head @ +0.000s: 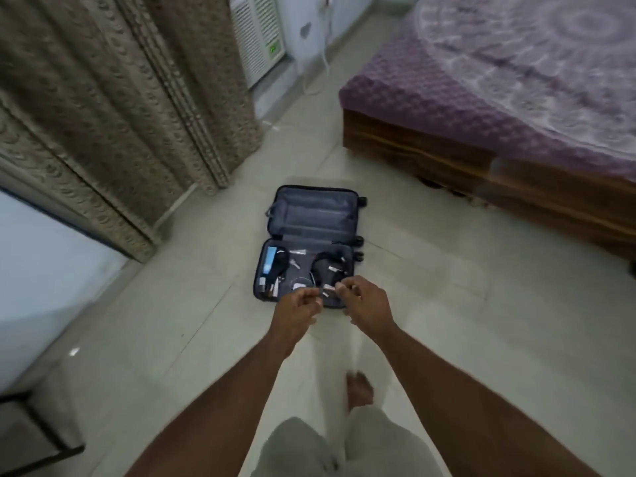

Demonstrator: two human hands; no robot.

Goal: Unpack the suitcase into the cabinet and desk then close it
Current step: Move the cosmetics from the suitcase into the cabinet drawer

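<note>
Both bare arms reach forward and downward, and they come closer to each other toward the wrists. The left hand (298,306) has its fingers loosely curled, the thumb close to the fingertips. The right hand (366,304) is just beside it, back upward, fingers bent inward. The picture is blurred, so I cannot tell whether either hand holds something.

Suitcase (311,242) lies open flat on the tiled floor (430,321) at centre, small items in its near half. Both arms reach out: left hand (297,306) and right hand (366,302), fingers loosely curled, over its near edge. Purple-covered bed (499,98) at two o'clock, curtain (103,98) at ten.
</note>
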